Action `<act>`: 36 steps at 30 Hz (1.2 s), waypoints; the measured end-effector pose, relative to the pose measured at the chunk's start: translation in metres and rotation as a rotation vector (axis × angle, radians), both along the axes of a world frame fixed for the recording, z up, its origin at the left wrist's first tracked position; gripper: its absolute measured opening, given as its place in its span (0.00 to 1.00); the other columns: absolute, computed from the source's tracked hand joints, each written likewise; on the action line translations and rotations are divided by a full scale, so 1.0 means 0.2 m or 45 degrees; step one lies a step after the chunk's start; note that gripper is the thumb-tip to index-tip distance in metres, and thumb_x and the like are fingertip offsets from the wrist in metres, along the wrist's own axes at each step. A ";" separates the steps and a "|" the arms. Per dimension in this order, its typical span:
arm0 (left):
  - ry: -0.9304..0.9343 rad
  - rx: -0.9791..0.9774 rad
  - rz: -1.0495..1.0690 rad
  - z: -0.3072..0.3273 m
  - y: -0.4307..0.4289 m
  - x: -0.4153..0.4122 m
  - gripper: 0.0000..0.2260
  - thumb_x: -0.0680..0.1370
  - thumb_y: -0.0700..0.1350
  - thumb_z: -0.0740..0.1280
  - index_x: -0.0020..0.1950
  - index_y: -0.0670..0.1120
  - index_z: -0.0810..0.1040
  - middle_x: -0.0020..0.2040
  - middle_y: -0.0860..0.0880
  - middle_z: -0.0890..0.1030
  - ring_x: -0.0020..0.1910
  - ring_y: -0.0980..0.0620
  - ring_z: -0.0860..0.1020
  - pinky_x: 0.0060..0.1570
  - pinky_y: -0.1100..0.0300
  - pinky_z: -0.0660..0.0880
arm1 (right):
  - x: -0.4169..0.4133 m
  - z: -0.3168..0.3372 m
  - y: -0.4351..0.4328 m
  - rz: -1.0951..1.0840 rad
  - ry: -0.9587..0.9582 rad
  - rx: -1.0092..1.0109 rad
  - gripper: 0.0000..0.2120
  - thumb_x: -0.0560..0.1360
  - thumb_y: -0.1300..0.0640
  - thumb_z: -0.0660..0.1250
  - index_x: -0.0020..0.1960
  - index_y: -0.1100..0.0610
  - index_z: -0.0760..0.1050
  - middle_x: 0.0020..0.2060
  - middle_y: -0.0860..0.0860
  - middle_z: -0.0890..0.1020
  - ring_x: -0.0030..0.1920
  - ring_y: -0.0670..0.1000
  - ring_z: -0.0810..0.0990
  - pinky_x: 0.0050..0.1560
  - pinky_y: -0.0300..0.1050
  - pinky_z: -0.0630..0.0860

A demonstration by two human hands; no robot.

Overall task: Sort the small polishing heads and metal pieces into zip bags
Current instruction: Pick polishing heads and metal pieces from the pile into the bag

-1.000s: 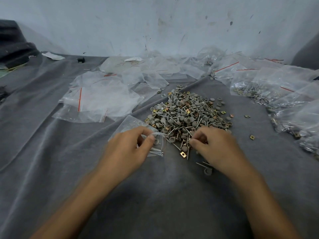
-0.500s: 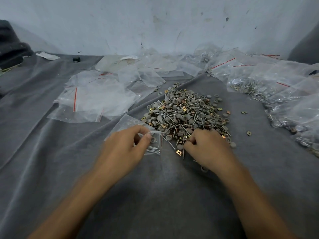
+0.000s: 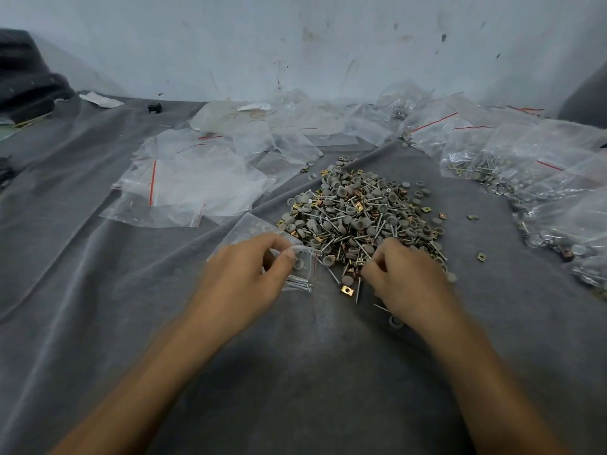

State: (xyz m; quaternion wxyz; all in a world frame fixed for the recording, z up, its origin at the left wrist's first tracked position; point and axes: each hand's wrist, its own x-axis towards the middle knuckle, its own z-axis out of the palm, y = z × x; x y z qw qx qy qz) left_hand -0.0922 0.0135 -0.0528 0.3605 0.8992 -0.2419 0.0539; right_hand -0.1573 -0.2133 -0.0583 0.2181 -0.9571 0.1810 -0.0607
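A heap of grey polishing heads, thin metal pins and brass square pieces (image 3: 358,215) lies on the grey cloth (image 3: 295,372). My left hand (image 3: 249,274) pinches the mouth of a small clear zip bag (image 3: 300,269) just left of the heap; the bag holds a few pins and a grey head. My right hand (image 3: 404,277) rests at the heap's near edge with its fingers curled over the pieces. What it pinches is hidden. A brass square piece (image 3: 347,289) lies between my hands.
Empty zip bags with red strips (image 3: 193,188) lie left and behind the heap. Filled bags (image 3: 525,178) pile up along the right side. Loose brass pieces (image 3: 481,256) dot the cloth to the right. A dark bundle (image 3: 26,77) sits at far left by the wall.
My right hand has slid slightly left along the heap's near edge. My left hand keeps the bag in the same spot.
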 end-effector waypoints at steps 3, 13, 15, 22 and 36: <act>-0.028 0.017 0.022 0.01 0.00 -0.01 0.07 0.80 0.60 0.63 0.47 0.62 0.79 0.35 0.64 0.79 0.37 0.64 0.77 0.34 0.62 0.67 | 0.00 0.02 0.00 0.011 -0.178 0.240 0.07 0.80 0.47 0.63 0.44 0.47 0.73 0.35 0.46 0.80 0.36 0.47 0.78 0.36 0.49 0.75; -0.093 0.164 0.106 0.03 0.00 -0.02 0.10 0.81 0.59 0.62 0.50 0.59 0.80 0.37 0.61 0.81 0.38 0.60 0.79 0.38 0.57 0.75 | 0.03 0.02 0.21 0.344 -0.116 0.674 0.06 0.81 0.53 0.65 0.46 0.49 0.77 0.38 0.46 0.84 0.39 0.45 0.80 0.46 0.49 0.77; -0.083 0.167 0.095 0.04 -0.01 -0.02 0.10 0.81 0.58 0.61 0.51 0.58 0.81 0.38 0.59 0.81 0.39 0.57 0.79 0.41 0.54 0.77 | 0.03 0.02 0.24 0.387 -0.129 0.757 0.04 0.81 0.55 0.66 0.48 0.50 0.78 0.40 0.48 0.84 0.42 0.47 0.80 0.51 0.54 0.79; -0.009 0.043 0.085 0.06 0.00 0.00 0.08 0.82 0.54 0.63 0.47 0.58 0.81 0.36 0.58 0.82 0.39 0.56 0.79 0.46 0.51 0.77 | 0.03 0.05 0.25 0.390 -0.348 1.055 0.07 0.81 0.61 0.65 0.52 0.52 0.80 0.44 0.50 0.86 0.38 0.39 0.79 0.40 0.34 0.76; 0.911 -1.115 0.325 0.11 0.10 0.18 0.06 0.79 0.41 0.69 0.47 0.43 0.86 0.32 0.50 0.73 0.24 0.56 0.67 0.21 0.65 0.63 | 0.03 0.04 0.14 0.269 -0.355 1.013 0.11 0.80 0.55 0.66 0.49 0.39 0.80 0.43 0.46 0.86 0.38 0.41 0.80 0.43 0.43 0.77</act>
